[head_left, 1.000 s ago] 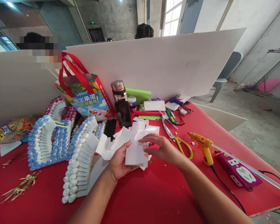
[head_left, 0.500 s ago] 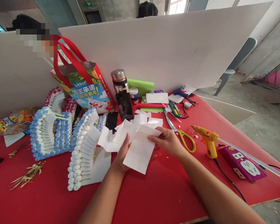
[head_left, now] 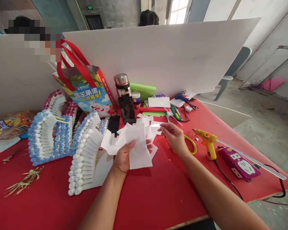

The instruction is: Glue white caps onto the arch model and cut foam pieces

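My left hand [head_left: 124, 156] is closed on a white sheet of paper [head_left: 140, 150], thumb on its front and fingertips showing past its right edge. My right hand [head_left: 174, 137] is apart from the sheet, to its right, with thumb and fingers pinched together; whatever lies between them is too small to make out. Behind the held sheet lie loose white paper pieces [head_left: 109, 142]. Partly covered by my right hand are scissors with yellow handles [head_left: 192, 145]. Left of my left hand stands a structure of white and blue paper rolls [head_left: 80, 159].
A yellow glue gun [head_left: 207, 142] and a purple power strip [head_left: 240, 163] sit at right. Behind are a green cutter [head_left: 175, 113], a phone [head_left: 114, 124], a steel flask [head_left: 122, 84] and a shopping bag [head_left: 93, 92]. A white board [head_left: 158, 60] stands across the back.
My right hand has let go of the paper and moved a little right and up. The sheet now stands more upright in my left hand. The view has shifted slightly.
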`<state>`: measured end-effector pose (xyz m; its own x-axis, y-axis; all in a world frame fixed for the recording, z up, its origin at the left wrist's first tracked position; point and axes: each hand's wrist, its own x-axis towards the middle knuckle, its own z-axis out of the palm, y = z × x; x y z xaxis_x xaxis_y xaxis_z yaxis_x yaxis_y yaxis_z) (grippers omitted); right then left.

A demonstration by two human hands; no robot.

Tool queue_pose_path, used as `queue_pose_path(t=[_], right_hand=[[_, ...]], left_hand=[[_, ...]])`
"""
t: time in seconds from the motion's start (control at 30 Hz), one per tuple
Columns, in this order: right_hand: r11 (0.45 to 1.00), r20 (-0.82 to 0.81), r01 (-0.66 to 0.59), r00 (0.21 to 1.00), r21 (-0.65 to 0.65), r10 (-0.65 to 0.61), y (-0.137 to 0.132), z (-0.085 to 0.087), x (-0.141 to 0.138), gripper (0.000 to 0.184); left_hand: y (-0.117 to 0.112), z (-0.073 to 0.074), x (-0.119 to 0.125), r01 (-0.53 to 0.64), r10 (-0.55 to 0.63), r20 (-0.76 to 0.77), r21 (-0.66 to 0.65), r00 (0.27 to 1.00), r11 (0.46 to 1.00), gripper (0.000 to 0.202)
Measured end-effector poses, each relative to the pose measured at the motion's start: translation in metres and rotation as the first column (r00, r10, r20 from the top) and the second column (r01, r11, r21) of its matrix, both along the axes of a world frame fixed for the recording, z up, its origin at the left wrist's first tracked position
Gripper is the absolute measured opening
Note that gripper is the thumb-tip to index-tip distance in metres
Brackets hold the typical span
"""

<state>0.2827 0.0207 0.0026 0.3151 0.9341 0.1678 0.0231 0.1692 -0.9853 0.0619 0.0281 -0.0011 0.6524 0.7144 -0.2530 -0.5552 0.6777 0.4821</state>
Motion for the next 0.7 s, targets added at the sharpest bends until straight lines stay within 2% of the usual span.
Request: queue_pose_path(t=[0.07, 0.13, 0.27, 0.33, 0.47, 0.53, 0.6, 0.7], right_hand=[[0.998, 0.125, 0.042, 0.991, 0.038, -0.047, 0.0, -0.003, 0.004, 0.018], [0.993, 0.266, 0.046, 0.961, 0.113, -0.075, -0.001, -0.007, 0.005, 0.025], [0.973, 0.54, -0.054, 0.838, 0.226, -0.078, -0.001, -0.01, 0.003, 0.046], [0.974, 0.575, -0.112, 0.818, 0.195, -0.021, 0.0, -0.009, -0.003, 0.054], [0.987, 0.55, -0.162, 0.825, 0.013, 0.129, 0.007, -0.009, -0.019, 0.068], [0.989, 0.569, -0.139, 0.81, -0.054, 0.145, 0.011, -0.012, -0.023, 0.061], [0.992, 0.564, -0.106, 0.816, -0.068, 0.126, 0.012, -0.012, -0.02, 0.045], [0.998, 0.539, -0.025, 0.842, 0.054, -0.008, 0.005, -0.003, -0.003, 0.024]], left_hand=[[0.005, 0.001, -0.006, -0.124, 0.124, 0.079, 0.002, 0.989, 0.992, 0.046], [0.009, 0.003, -0.007, -0.198, 0.197, 0.115, -0.005, 0.974, 0.98, 0.053], [0.009, 0.008, -0.005, -0.276, 0.273, 0.115, 0.016, 0.955, 0.961, 0.06], [0.008, 0.008, -0.005, -0.286, 0.281, 0.106, 0.035, 0.954, 0.958, 0.059], [0.008, 0.005, -0.005, -0.241, 0.237, 0.089, 0.032, 0.967, 0.97, 0.054], [0.009, 0.003, -0.006, -0.213, 0.209, 0.086, 0.033, 0.974, 0.977, 0.052], [0.01, 0.002, -0.006, -0.194, 0.191, 0.073, 0.03, 0.979, 0.981, 0.052], [0.009, 0.005, -0.003, -0.172, 0.172, 0.05, 0.001, 0.984, 0.985, 0.053]])
